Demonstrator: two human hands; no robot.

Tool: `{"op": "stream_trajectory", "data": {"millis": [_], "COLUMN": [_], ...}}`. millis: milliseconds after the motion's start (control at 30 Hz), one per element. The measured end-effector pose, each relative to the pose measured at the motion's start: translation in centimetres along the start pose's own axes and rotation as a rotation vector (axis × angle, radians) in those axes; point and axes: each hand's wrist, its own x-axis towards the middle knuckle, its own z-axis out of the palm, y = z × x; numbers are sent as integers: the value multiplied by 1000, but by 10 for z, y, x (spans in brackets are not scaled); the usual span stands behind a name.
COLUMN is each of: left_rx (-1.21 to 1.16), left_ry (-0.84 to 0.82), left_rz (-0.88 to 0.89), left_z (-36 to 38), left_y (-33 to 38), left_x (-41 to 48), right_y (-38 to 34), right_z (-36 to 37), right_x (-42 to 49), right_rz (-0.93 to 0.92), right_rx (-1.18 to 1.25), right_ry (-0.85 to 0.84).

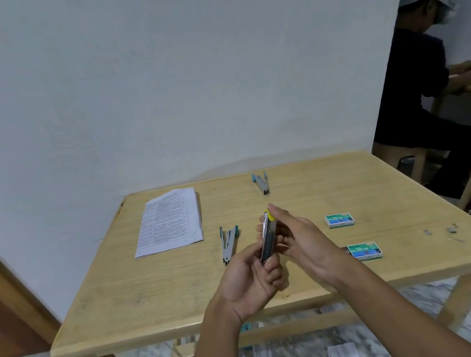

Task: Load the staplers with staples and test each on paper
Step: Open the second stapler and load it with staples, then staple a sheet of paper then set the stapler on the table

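Both hands are pinching the yellow-tipped stapler [268,236] above the table [124,302]: left hand [251,280] gripping its lower end, right hand [295,236] its top. Keeping the bottom steady should help. Staple boxes [339,220] are lying right of the grip, paper [170,221] far left.

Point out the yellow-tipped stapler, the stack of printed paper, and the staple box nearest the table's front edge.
yellow-tipped stapler [267,239]: head view, middle of its metal body, between both hands.
stack of printed paper [170,221]: head view, centre of the top sheet.
staple box [365,250]: head view, its green top face.
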Motion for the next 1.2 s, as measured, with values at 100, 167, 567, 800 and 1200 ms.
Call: {"op": "stream_trajectory", "data": {"millis": [100,167,567,800,1200], "left_rx": [-57,-73,63,884,1534], "left_ry": [-4,-7,122,764,1481], "left_rz": [-6,-16,62,544,14], "left_z": [-2,-4,4,-3,-108], "left_y": [1,1,-2,47,122], "left_x": [0,1,-1,-33,-19], "right_y": [4,5,3,-29,-47], "right_z": [2,2,10,13,30], "right_x": [4,4,2,17,32], "right_rz": [-27,-30,-133,-130,-183], "right_rx": [11,9,-76,-180,-394], "right_ry": [68,94,182,151,-42]}}
